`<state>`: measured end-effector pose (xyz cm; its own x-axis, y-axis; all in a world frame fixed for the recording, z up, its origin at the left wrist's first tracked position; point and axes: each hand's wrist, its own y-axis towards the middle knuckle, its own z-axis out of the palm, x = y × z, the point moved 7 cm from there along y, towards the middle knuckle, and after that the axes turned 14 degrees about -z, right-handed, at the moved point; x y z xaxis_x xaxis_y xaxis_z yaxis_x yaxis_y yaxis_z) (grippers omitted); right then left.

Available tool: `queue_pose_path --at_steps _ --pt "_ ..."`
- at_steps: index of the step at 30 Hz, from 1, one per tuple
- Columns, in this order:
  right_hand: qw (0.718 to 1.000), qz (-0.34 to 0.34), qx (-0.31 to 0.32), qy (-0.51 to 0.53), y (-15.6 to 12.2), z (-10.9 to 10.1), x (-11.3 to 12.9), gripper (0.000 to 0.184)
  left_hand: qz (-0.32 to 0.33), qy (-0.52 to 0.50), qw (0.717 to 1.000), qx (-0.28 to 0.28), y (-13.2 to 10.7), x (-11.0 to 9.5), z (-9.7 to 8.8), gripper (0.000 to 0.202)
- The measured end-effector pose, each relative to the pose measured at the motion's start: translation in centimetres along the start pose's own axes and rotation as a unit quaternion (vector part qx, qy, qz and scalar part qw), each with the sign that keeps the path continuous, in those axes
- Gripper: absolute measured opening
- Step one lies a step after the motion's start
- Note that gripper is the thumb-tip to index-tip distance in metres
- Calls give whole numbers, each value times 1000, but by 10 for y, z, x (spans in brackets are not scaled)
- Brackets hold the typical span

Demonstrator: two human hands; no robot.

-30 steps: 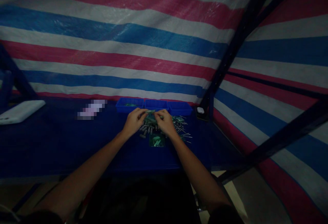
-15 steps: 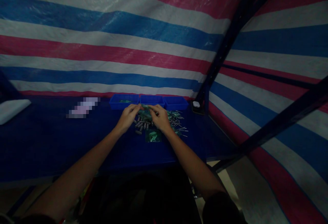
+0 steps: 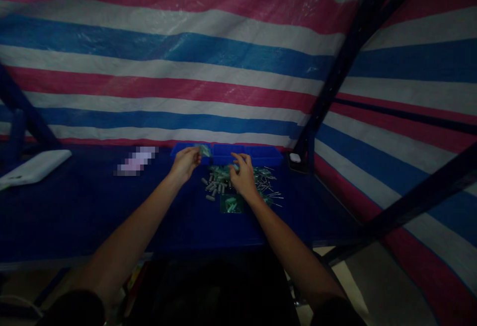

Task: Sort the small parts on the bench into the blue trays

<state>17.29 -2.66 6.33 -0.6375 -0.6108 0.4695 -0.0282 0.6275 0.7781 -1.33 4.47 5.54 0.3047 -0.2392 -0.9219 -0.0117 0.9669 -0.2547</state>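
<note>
My left hand (image 3: 186,162) pinches a small clear plastic bag (image 3: 204,150) with greenish contents, held up in front of the left blue bin (image 3: 179,150). Apart from it, my right hand (image 3: 243,171) hovers over the pile with its fingers spread and nothing visible in them. Beneath lie grey cylindrical pieces (image 3: 215,186), and thin metal pins or screws (image 3: 271,185) spread to the right. Nearer the front, another clear bag (image 3: 231,203) of pale green plugs rests flat on the table. My right hand hides part of the heap.
Two more blue bins (image 3: 263,154) stand along the back edge. A small white case (image 3: 295,158) sits on a dark item at right. Left on the blue table (image 3: 179,226) are a blurred-out item (image 3: 137,161) and a white device (image 3: 39,167). Dark posts (image 3: 328,82) and striped sheeting enclose the table.
My hands were together on the small bag. Now they have parted: the left holds the bag by the left bin, and the right has let go. The view has shifted slightly.
</note>
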Motion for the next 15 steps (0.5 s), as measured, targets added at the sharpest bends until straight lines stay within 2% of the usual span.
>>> queue_pose_path --at_steps 2,4,5,7,10,12,15 --pt "1000 13 -3 -6 1 -2 -4 38 -7 19 1000 -22 10 -5 -7 18" --pt "1000 18 1 -18 2 -5 -6 32 -2 114 993 -23 13 0 -8 33" --pt "999 17 8 -26 3 -6 -7 28 21 183 983 -21 11 5 -6 39" --pt "999 14 25 -35 6 -9 -11 25 104 341 934 -14 0 15 4 40" --pt "999 29 24 -31 8 -17 -20 26 224 517 826 -19 -20 30 23 29" --pt "998 50 10 -23 8 -22 -28 27 270 570 774 -50 -26 31 28 28" --pt "998 67 4 -15 7 -23 -31 27 291 620 725 -69 -18 26 25 39"
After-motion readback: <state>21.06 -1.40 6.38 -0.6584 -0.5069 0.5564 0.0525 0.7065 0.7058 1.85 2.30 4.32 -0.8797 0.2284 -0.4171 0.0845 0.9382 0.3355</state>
